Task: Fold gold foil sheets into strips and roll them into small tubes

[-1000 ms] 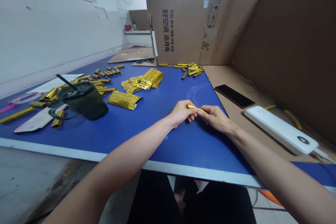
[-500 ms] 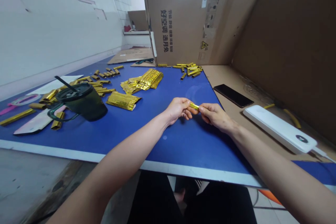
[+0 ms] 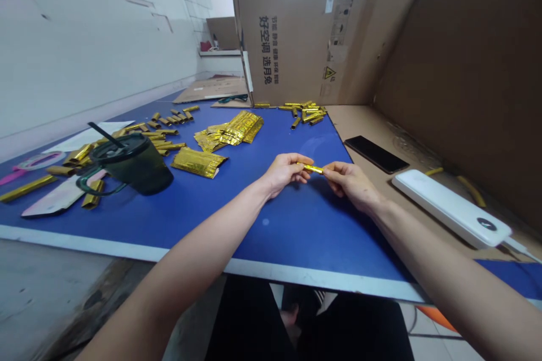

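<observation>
A small gold foil roll (image 3: 313,168) spans the gap between my two hands, above the blue table (image 3: 271,237). Its left end is pinched by my left hand (image 3: 288,174), whose fingers partly cover it. The fingertips of my right hand (image 3: 345,180) grip the other end. Flat gold foil pieces (image 3: 200,162) lie to the left of my hands, with a crumpled stack (image 3: 243,127) behind them. Several short gold rolls (image 3: 311,113) are heaped farther back, by the cardboard box.
At the left stands a dark lidded cup (image 3: 141,163) with a straw, among more gold rolls (image 3: 169,145). A large cardboard box (image 3: 296,34) rises at the back. A black phone (image 3: 376,153) and a white power bank (image 3: 451,206) with a cable lie at the right.
The gold roll shows more of its length between my hands and lies more level. My left hand's fingers have shifted along it, and my right hand has risen slightly.
</observation>
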`<state>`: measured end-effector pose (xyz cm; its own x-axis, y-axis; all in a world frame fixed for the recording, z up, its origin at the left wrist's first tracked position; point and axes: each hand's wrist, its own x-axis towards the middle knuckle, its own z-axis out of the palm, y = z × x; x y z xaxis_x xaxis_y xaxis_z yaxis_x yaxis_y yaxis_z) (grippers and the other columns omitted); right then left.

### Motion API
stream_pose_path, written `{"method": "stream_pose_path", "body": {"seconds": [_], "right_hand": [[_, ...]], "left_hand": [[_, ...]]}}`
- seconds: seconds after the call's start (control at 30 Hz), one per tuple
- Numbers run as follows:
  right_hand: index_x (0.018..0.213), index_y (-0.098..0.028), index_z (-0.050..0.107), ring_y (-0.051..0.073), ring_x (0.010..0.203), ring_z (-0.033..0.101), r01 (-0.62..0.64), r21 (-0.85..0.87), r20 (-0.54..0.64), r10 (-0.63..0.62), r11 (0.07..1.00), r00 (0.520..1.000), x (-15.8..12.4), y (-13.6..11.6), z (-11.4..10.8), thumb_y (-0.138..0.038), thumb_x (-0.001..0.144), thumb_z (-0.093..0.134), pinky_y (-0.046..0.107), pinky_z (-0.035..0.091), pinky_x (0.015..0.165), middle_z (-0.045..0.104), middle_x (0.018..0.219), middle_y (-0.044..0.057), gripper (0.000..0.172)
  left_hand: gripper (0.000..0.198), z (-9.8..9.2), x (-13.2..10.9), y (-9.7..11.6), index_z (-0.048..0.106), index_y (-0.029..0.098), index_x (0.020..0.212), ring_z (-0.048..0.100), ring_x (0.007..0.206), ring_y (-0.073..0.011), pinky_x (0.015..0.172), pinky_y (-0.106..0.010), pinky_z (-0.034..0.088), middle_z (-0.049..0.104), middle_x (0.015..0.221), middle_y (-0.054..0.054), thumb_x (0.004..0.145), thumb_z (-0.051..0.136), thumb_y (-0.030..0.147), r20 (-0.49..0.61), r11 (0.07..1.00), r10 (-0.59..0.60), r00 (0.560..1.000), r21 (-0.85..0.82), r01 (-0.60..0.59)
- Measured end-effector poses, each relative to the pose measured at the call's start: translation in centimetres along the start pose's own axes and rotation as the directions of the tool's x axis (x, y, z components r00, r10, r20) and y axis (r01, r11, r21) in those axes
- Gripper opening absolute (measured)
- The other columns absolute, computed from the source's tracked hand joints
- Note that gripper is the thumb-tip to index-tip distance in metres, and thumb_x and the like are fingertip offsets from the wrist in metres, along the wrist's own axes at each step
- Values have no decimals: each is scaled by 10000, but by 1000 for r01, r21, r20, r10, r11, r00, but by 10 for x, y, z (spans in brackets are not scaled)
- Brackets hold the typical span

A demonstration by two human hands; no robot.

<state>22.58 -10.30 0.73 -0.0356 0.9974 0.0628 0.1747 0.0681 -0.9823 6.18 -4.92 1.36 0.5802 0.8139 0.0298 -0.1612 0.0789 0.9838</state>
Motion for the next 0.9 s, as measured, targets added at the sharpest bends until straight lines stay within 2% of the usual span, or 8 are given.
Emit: {"method": "stream_pose_path", "body": {"seconds": [0.17, 0.33, 0.5, 0.67, 0.77, 0.9], "right_hand": [[704, -164, 519, 47, 354, 347, 40, -92, -78, -48, 995, 996, 1, -2, 2, -331, 665, 581, 174, 250, 339, 431, 428, -71, 182], [692, -159, 537, 51, 348, 352, 52, -193, 18, -50, 980, 999, 1, 2, 1, -404, 719, 514, 184, 255, 344, 458, 439, -54, 248], [665, -147, 554, 49, 364, 336, 107, -255, 50, -98, 961, 994, 0, 3, 1, -403, 742, 490, 182, 248, 356, 443, 435, -49, 275], [689, -157, 545, 55, 371, 349, 90, -261, 114, -61, 961, 992, -2, 3, 2, -435, 752, 474, 180, 254, 355, 452, 452, -47, 293], [601, -155, 514, 45, 368, 316, 134, -291, 153, -92, 947, 984, -2, 3, 2, -432, 766, 461, 179, 225, 354, 439, 434, -47, 327], [552, -154, 485, 43, 373, 309, 183, -294, 144, -146, 938, 979, -3, 2, 3, -421, 780, 443, 182, 223, 365, 428, 419, -47, 354]], "left_hand": [[61, 2, 0, -5, 518, 87, 767, 471, 381, -55, 366, -160, 362, 552, 537, -10, 776, 481, 135, -46, 994, -7, 999, 105, 12], [50, 5, 0, -9, 531, 95, 787, 492, 414, -53, 401, -166, 399, 556, 561, 0, 760, 491, 107, -37, 991, 50, 998, 129, -45], [61, 10, -2, -12, 529, 96, 758, 494, 406, -56, 386, -167, 397, 559, 555, -5, 760, 507, 153, -21, 988, 30, 999, 152, -26], [46, 15, -4, -11, 528, 89, 707, 490, 401, -55, 379, -161, 395, 545, 525, 3, 743, 515, 115, -25, 972, 86, 996, 221, -78], [53, 18, -6, -11, 523, 90, 692, 484, 385, -57, 359, -157, 379, 541, 511, 7, 742, 510, 102, -17, 968, 76, 997, 240, -69], [109, 18, -5, -10, 496, 104, 684, 489, 375, -61, 355, -161, 379, 555, 517, 0, 782, 475, 147, -15, 986, 24, 1000, 165, -21]]}}
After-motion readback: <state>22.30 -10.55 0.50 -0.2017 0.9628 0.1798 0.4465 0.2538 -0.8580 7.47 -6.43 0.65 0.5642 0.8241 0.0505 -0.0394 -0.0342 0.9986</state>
